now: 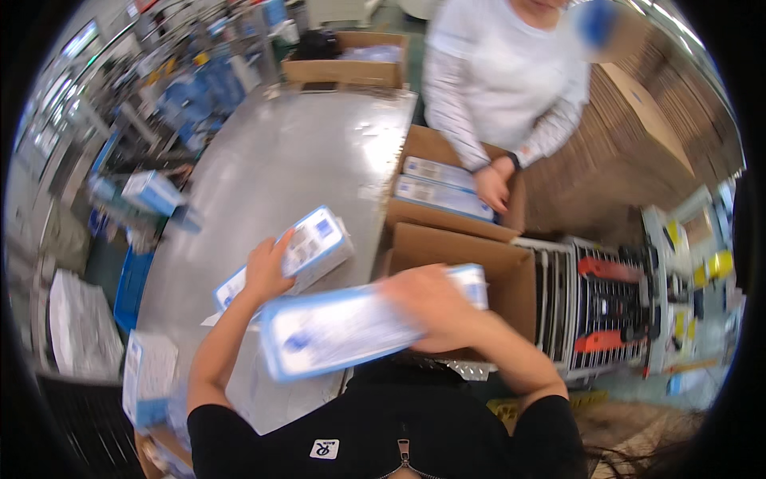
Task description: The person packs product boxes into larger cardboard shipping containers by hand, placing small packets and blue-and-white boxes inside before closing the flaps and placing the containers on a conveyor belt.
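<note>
My right hand (pixel 431 307), smeared by motion, is wrapped over a long white carton with blue edges (pixel 319 329). It carries the carton tilted in front of me, between the table's near edge and an open cardboard box (pixel 499 275). My left hand (pixel 267 271) lies across a second white-and-blue carton (pixel 323 239) on the metal table, fingers on its top and thumb on its near side. The carton in my right hand partly hides the near end of that area.
Across the corner a person in white (pixel 507 80) has both hands at another cardboard box (pixel 447 215) holding white-and-blue cartons. A roller conveyor (pixel 554 295) lies to the right. Another carton (pixel 152 371) stands at the lower left, and machinery (pixel 191 96) lines the far left.
</note>
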{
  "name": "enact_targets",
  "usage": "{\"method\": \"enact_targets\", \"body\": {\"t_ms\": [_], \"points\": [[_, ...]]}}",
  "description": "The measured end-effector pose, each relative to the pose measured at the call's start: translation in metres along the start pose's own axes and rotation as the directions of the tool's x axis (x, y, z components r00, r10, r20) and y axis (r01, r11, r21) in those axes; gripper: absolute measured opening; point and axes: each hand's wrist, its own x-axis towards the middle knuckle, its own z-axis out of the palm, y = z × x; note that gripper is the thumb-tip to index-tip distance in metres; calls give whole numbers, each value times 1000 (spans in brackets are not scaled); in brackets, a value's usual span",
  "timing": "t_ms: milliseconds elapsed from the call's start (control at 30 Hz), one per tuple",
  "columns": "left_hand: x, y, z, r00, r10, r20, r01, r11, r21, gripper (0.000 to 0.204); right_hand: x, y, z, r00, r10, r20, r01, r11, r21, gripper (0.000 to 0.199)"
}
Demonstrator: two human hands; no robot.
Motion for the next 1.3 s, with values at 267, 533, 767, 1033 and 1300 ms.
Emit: {"method": "enact_targets", "body": {"t_ms": [267, 533, 767, 1033, 1300], "points": [[37, 97, 17, 533, 579, -617, -823, 525, -219, 74, -327, 25, -6, 169, 968, -188, 512, 77, 856, 72], [23, 217, 160, 336, 856, 392, -687, 508, -520, 87, -287, 25, 16, 30, 991, -129, 446, 102, 889, 64], [-51, 86, 391, 165, 462, 871, -355, 852, -385, 55, -147, 13, -29, 837, 546, -19, -532, 807, -257, 90], [-14, 131, 155, 789, 591, 168, -454, 745, -489, 38, -197, 166, 234, 262, 613, 745, -740, 623, -252, 105], [86, -149, -36, 910, -47, -413, 276, 811, 516, 53, -162, 169, 267, 479, 559, 677, -692, 715, -101, 80]]}}
